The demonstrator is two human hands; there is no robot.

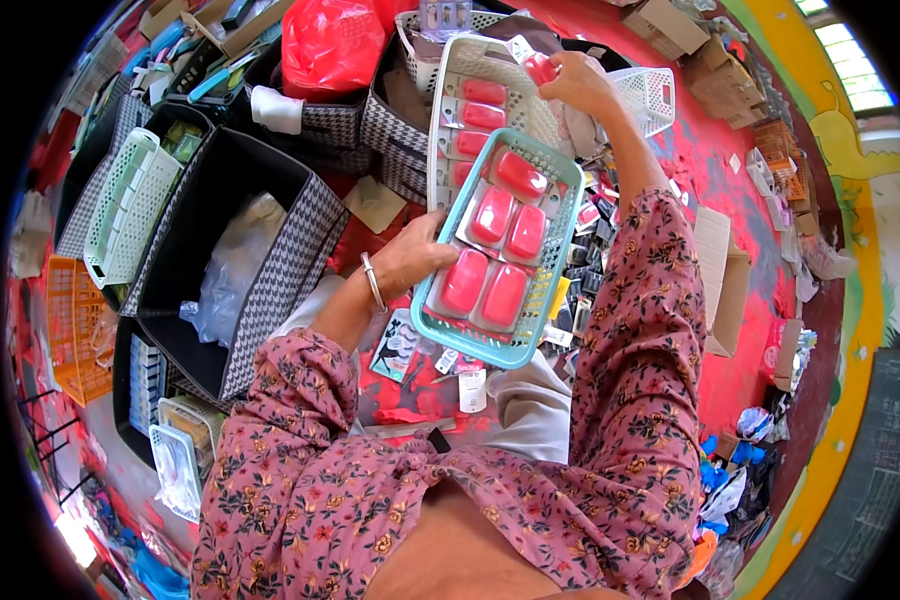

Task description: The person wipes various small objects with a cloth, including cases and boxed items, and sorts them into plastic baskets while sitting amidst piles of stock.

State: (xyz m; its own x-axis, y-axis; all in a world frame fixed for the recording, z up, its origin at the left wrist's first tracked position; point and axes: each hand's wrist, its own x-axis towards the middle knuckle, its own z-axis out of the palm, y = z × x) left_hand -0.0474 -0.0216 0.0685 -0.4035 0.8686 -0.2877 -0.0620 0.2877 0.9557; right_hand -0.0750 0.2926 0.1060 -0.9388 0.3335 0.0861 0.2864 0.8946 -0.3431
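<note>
My left hand (418, 252), with a bangle on its wrist, grips the left rim of a teal plastic basket (433, 337). Inside the basket lie several glossy red, rounded items in clear packs (491, 216); their kind is not plain. Farther up, my right hand (584, 84) is closed on a similar red packaged item (540, 68), held over a long cream basket (538, 112). Along that basket's left side runs a row of more red packs (483, 116). The teal basket overlaps the cream one's near end and hides it.
Houndstooth-sided black storage boxes (292, 262) crowd the left, one holding clear plastic bags (240, 265). A red plastic bag (332, 48) sits at the far side. Small dark packages (592, 255) are heaped right of the teal basket. An open cardboard box (727, 300) stands farther right.
</note>
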